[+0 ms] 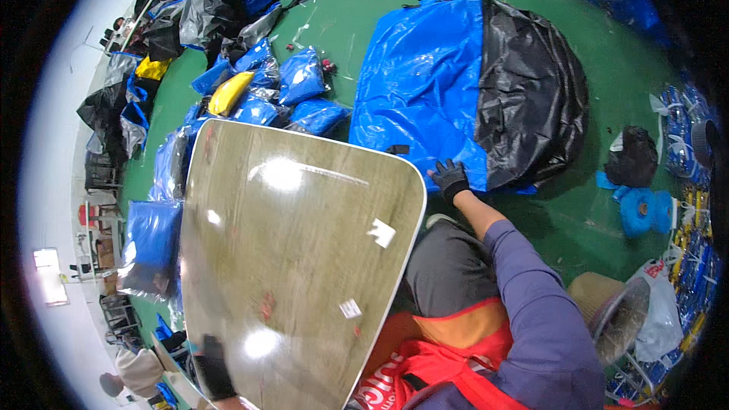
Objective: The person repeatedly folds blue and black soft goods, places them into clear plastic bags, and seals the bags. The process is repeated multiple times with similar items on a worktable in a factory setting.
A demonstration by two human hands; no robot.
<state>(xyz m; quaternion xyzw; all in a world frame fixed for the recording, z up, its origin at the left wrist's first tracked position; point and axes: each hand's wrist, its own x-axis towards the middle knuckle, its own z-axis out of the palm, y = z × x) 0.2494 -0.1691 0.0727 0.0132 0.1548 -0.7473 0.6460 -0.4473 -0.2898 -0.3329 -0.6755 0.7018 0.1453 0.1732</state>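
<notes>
My right hand [451, 179], in a black fingerless glove, lies with fingers spread on the near edge of a large blue-and-black tarpaulin bag [429, 80]. The bag rests flat on the green floor, its blue part to the left and its wrinkled, rounded black part to the right. At the lower left my left hand [217, 370], also in a black glove, lies flat on a glossy wood-patterned tabletop [304, 228], near its left edge. Its fingers look stretched out, and nothing shows in them. The tabletop has a pale rim and rounded corners.
Plastic-wrapped blue packages [302, 76] and a yellow one [230, 93] lie beyond the tabletop. Black and blue sheeting [216, 11] is heaped at the far left. On the right are a blue roll [638, 211], a black bundle [632, 157] and a straw hat [600, 300].
</notes>
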